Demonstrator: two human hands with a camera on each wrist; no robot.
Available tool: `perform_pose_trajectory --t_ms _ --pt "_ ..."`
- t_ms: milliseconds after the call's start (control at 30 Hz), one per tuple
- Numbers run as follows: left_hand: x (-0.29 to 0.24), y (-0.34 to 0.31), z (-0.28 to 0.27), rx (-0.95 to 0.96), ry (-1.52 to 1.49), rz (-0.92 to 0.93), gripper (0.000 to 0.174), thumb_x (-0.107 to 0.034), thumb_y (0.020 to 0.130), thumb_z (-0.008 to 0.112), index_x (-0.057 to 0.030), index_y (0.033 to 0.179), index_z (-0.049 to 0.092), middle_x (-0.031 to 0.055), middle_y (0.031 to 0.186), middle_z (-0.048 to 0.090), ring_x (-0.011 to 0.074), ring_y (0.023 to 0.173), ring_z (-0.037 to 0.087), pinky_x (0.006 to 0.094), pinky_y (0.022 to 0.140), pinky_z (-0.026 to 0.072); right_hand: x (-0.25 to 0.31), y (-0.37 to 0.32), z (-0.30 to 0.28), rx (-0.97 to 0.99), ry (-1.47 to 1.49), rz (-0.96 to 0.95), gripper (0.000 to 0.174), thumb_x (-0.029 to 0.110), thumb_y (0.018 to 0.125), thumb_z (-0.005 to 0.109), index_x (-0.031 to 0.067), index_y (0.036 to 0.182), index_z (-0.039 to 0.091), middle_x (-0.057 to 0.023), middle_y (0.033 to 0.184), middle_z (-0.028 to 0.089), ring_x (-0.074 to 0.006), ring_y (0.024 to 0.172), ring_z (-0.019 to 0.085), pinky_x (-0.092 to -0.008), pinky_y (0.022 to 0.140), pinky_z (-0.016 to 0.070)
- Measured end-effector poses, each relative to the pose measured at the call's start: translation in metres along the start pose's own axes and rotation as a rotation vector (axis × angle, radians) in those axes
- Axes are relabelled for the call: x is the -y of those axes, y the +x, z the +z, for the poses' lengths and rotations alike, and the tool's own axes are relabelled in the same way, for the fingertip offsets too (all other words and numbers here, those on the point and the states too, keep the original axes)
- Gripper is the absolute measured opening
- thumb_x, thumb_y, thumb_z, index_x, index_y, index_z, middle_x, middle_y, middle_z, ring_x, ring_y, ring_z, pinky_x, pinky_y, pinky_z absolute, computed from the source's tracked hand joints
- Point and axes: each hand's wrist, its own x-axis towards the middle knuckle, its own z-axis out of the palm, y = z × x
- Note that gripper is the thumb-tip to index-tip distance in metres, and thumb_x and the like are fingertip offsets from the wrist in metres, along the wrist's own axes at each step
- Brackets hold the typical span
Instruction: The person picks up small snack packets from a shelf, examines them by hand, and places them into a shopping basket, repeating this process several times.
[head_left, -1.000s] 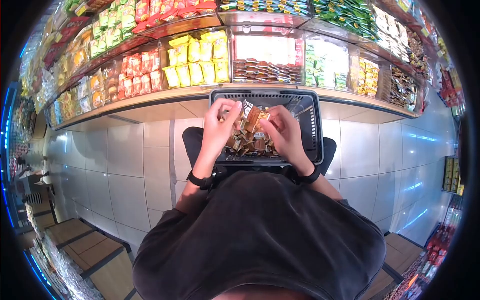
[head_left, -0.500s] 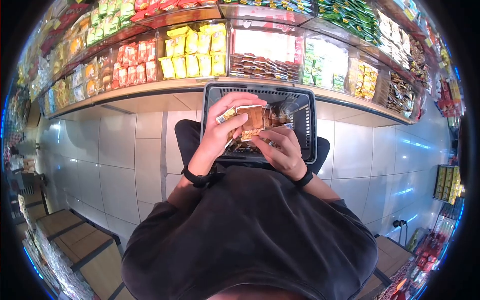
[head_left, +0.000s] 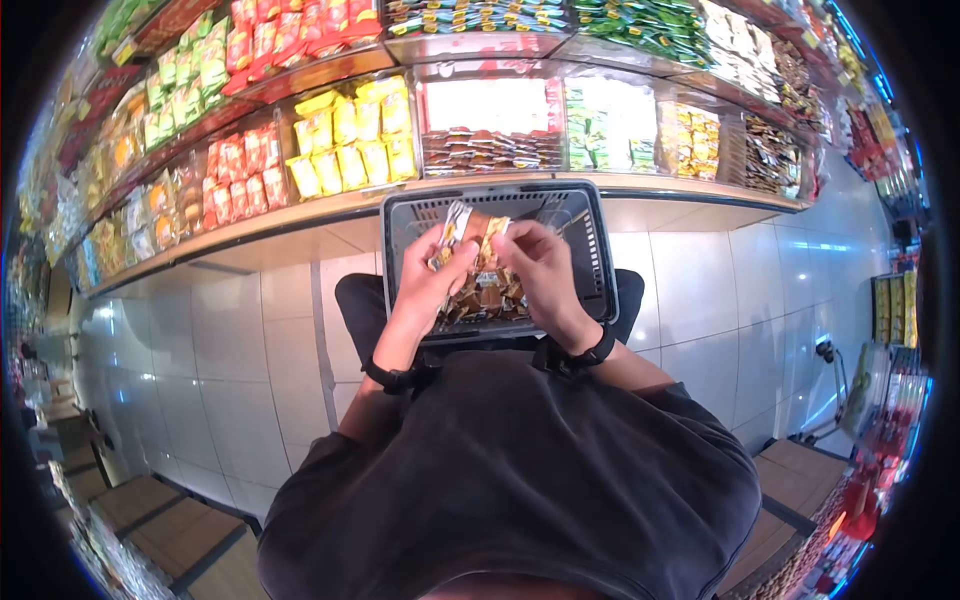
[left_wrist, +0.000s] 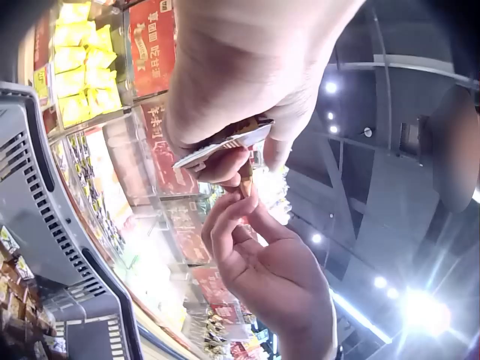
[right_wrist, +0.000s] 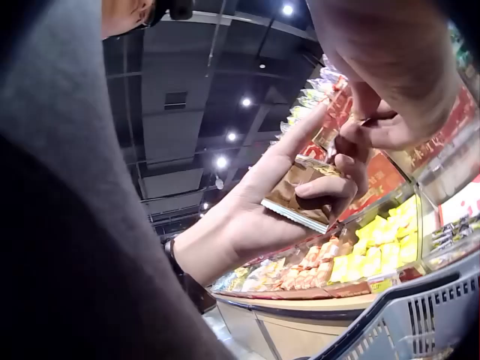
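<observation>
Held above the basket is a small brown and gold packet [head_left: 487, 228], with silvery crimped ends. The left hand [head_left: 427, 280] grips one end; in the right wrist view its thumb lies over the packet [right_wrist: 300, 192]. At the other end the right hand [head_left: 545, 275] pinches an edge between thumb and fingertips, close to the left fingertips. In the left wrist view the right hand [left_wrist: 274, 274] meets a small brown piece beneath the left hand [left_wrist: 240, 75]. A grey basket [head_left: 603, 262] below holds several brown packets [head_left: 487, 298].
Shelves with a wooden front edge [head_left: 690, 190] run beyond the basket, stocked with yellow bags [head_left: 350, 165], red bags [head_left: 240, 195] and brown packets [head_left: 490, 150]. The person's knees stand on both sides of the basket. Pale floor tiles [head_left: 700, 290] extend to the sides.
The packet has turned from lying broad between the hands to a more upright slant. Both hands have shifted, and the head view has moved so that basket and shelves appear further left.
</observation>
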Motion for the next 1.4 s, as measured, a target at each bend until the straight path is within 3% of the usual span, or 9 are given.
perform_pose_trajectory --t_ms 100,233,367,433,600,767,867,967,1400 --pt "0.006 0.003 -0.001 -0.059 0.087 -0.015 0.02 -0.012 0.094 0.073 -0.0019 0.11 0.068 -0.0006 0.085 0.066 0.0036 0.062 0.052 0.0189 0.055 0.0388 -0.003 0.0 -0.01 0.16 -0.088 0.168 0.015 0.015 0.097 0.071 0.0016 0.102 0.065 -0.0023 0.09 0.068 -0.0083 0.084 0.064 -0.0243 0.075 0.0512" --pt "0.001 0.007 -0.013 0.085 0.45 0.14 0.028 -0.015 0.088 0.078 0.001 0.109 0.07 0.004 0.094 0.074 0.0094 0.082 0.065 0.0291 0.075 0.0521 0.007 0.019 -0.018 0.12 -0.235 -0.016 0.019 0.017 0.095 0.073 0.0024 0.104 0.065 -0.002 0.091 0.067 -0.0086 0.088 0.063 -0.025 0.075 0.051" --pt "-0.001 0.01 -0.012 0.172 0.892 0.154 0.037 -0.019 0.079 0.082 0.0014 0.108 0.069 0.0165 0.086 0.072 0.0187 0.075 0.067 0.0341 0.073 0.0526 0.026 0.049 -0.027 0.516 -0.684 -0.041 0.028 0.021 0.091 0.078 0.0038 0.108 0.064 -0.0013 0.089 0.066 -0.01 0.081 0.061 -0.0272 0.072 0.0497" --pt "0.004 0.013 -0.014 0.185 0.831 0.156 0.034 -0.021 0.078 0.083 0.0025 0.098 0.068 0.0219 0.086 0.07 0.0387 0.083 0.068 0.0407 0.074 0.0522 0.027 0.059 -0.022 0.644 -1.025 -0.082 0.03 0.023 0.087 0.081 0.0031 0.103 0.065 -0.0046 0.079 0.066 -0.0121 0.074 0.06 -0.0297 0.067 0.0482" --pt "0.022 0.015 -0.034 -0.086 0.629 0.136 0.034 -0.017 0.08 0.086 -0.0015 0.103 0.065 0.0056 0.087 0.072 0.01 0.079 0.066 0.0271 0.071 0.051 0.039 0.094 -0.019 0.555 -1.111 -0.207 0.028 0.022 0.084 0.082 0.0027 0.093 0.064 -0.0124 0.076 0.066 -0.0188 0.067 0.059 -0.0355 0.063 0.0482" --pt "0.036 0.011 -0.061 -0.156 0.532 0.2 0.022 -0.006 0.085 0.08 -0.0024 0.102 0.065 0.0022 0.088 0.068 0.0075 0.081 0.061 0.0251 0.076 0.0484 0.036 0.201 -0.035 0.088 -1.375 -0.527 0.023 0.014 0.094 0.067 -0.0013 0.103 0.053 -0.0245 0.072 0.064 -0.0466 0.073 0.066 -0.0493 0.063 0.0514" --pt "0.047 0.009 -0.066 -0.111 0.407 0.197 0.022 -0.007 0.084 0.081 -0.0023 0.1 0.067 0.0033 0.087 0.068 0.0101 0.078 0.064 0.0252 0.069 0.0501 0.004 0.262 -0.055 0.059 -1.371 -0.527 0.021 0.007 0.09 0.066 -0.0008 0.106 0.055 -0.0241 0.076 0.066 -0.0443 0.077 0.068 -0.0497 0.067 0.053" --pt "0.046 0.006 -0.064 -0.134 0.496 0.208 0.023 -0.006 0.083 0.082 -0.0022 0.099 0.066 0.0029 0.087 0.068 0.0093 0.073 0.06 0.0254 0.068 0.0495 -0.043 0.312 -0.093 0.346 -1.581 -0.738 0.022 0.003 0.087 0.063 0.001 0.108 0.059 -0.023 0.081 0.069 -0.0413 0.079 0.069 -0.0487 0.069 0.0554" --pt "0.047 0.009 -0.07 -0.131 0.459 0.153 0.018 -0.006 0.086 0.08 -0.0032 0.099 0.067 -0.0017 0.088 0.065 0.0067 0.079 0.058 0.0237 0.074 0.0476 -0.06 0.331 -0.1 0.566 -1.716 -0.417 0.022 0.01 0.092 0.056 0.0034 0.11 0.067 -0.0236 0.089 0.069 -0.042 0.09 0.067 -0.0506 0.083 0.0527"
